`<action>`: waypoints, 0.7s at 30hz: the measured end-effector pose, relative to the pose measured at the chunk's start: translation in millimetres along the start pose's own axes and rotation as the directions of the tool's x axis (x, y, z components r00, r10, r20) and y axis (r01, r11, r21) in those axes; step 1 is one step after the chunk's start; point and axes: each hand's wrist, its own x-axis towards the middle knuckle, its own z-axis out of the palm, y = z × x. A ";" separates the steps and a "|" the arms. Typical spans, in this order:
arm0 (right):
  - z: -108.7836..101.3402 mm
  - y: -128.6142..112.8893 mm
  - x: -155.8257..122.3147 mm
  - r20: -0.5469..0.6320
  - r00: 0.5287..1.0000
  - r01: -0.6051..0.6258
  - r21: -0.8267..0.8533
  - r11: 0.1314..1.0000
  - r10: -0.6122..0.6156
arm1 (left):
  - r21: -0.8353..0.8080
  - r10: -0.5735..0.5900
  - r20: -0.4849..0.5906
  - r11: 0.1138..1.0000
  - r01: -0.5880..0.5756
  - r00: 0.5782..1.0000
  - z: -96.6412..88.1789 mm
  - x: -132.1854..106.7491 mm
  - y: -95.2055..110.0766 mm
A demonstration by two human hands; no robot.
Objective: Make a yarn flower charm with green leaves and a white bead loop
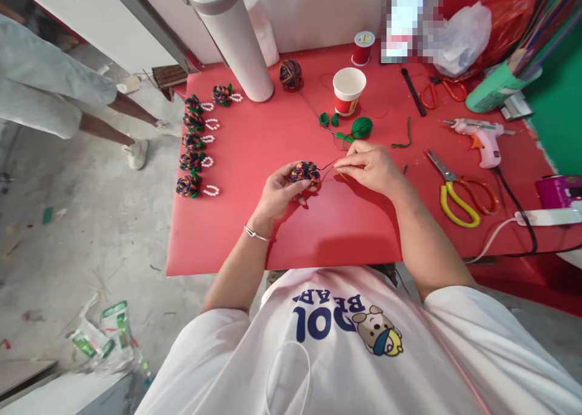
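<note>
- Above the middle of the red table [236, 233], the left hand [280, 192] holds a multicoloured yarn flower [304, 173], with the thumb across its near side and the fingers around and beneath it.
- To its right, the right hand [369, 165] has thumb and fingertips pinched together on a dark thread [324, 168], which runs across the gap to the flower; whether a needle is also in that pinch, I cannot tell.
- Along the table's left edge lie six finished-looking flowers [187, 185] in similar colours, with green parts and white bead loops [211, 190] beside them.
- Beyond the hands, a green-handled tool [345, 138] lies just beside a ball of green yarn [362, 127], with two small green pieces [335, 119] near a paper cup [349, 87].
- Farther back are a ball of multicoloured yarn [290, 75], next to a tall flask [236, 39], and a red spool [362, 48].
- Right of the right hand lie scissors [449, 176] with one yellow and one orange handle, blades slightly apart; a pink glue gun [484, 137] lies beyond them.
- At far left, another person's legs [107, 99] show on the grey floor [91, 221].
</note>
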 end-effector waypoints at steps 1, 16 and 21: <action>-0.2 -0.1 0.3 -0.006 1.000 0.002 -0.001 1.000 -0.002 | -0.008 -0.004 0.011 1.000 0.004 1.000 -0.1 -0.4 0.7; 1.1 5.9 -0.4 -0.016 0.998 0.061 -0.040 0.997 -0.061 | -0.057 -0.063 -0.005 0.996 0.063 0.998 -2.0 0.5 4.6; 0.6 6.1 0.0 -0.022 0.997 0.076 -0.034 0.997 -0.077 | -0.052 -0.055 -0.007 0.997 0.054 0.998 -2.8 2.9 1.8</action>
